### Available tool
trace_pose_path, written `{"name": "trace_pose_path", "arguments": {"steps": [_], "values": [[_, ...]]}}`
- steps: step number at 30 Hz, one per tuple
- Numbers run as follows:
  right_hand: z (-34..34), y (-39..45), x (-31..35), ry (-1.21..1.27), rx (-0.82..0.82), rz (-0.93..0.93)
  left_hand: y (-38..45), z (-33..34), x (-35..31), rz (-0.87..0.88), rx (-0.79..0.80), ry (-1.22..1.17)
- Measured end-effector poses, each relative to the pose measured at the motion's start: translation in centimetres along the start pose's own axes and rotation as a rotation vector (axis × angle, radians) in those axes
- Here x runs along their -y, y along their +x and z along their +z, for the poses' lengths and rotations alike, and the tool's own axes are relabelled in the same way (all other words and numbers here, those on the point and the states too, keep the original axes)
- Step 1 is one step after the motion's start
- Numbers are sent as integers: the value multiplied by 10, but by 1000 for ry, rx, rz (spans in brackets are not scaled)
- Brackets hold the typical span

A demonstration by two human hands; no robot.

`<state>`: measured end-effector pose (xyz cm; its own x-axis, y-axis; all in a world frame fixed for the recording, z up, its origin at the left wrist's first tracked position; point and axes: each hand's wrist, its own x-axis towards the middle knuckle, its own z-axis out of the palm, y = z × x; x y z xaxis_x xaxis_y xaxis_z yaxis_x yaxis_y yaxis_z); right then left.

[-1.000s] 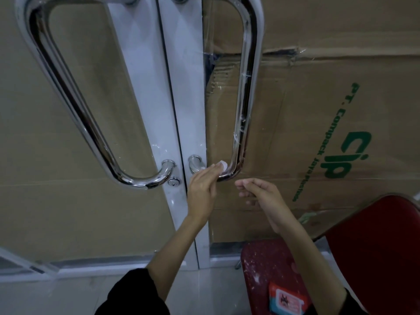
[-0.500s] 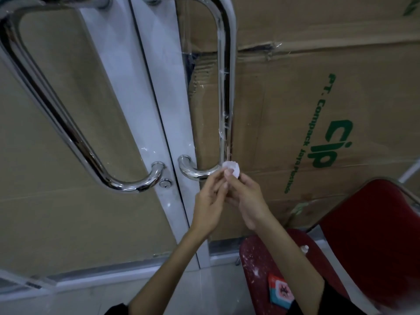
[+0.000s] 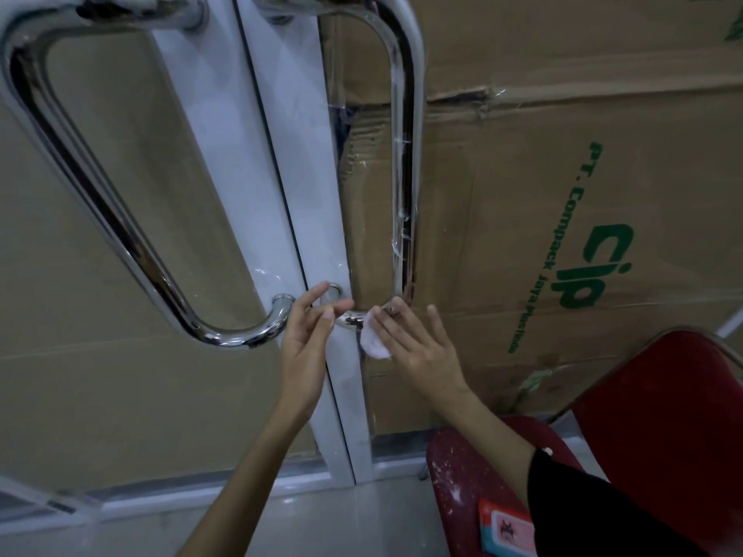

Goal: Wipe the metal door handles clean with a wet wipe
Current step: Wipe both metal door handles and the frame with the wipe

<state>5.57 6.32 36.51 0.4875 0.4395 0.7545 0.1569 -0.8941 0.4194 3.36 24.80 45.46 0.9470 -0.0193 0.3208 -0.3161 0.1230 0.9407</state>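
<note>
Two polished metal pull handles are mounted on a white-framed glass double door: the left handle and the right handle. A small white wet wipe is pressed against the lower bend of the right handle under the fingers of my right hand. My left hand hovers just left of that bend, fingers spread, holding nothing. Torn clear film clings to the right handle's bar.
Brown cardboard with green print covers the glass behind the right handle. A red chair stands at the lower right, with a wipe packet on its seat. The pale floor lies below the doors.
The wipe passed from my left hand to my right hand. My left hand let go and opened; my right hand now presses the wipe on the right handle's bottom curve.
</note>
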Motion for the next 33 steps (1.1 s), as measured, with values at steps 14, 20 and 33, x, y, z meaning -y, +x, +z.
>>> {"name": "trace_pose_path", "arguments": {"steps": [14,20,33], "values": [[-30,0,12,193,35,365,2,-3,13,-88,-17,78],[-59,49,-15,1379,-57,1776,18,16,10,-87,93,159],[-48,87,-10,1992,43,1646,48,30,26,-312,142,145]]}}
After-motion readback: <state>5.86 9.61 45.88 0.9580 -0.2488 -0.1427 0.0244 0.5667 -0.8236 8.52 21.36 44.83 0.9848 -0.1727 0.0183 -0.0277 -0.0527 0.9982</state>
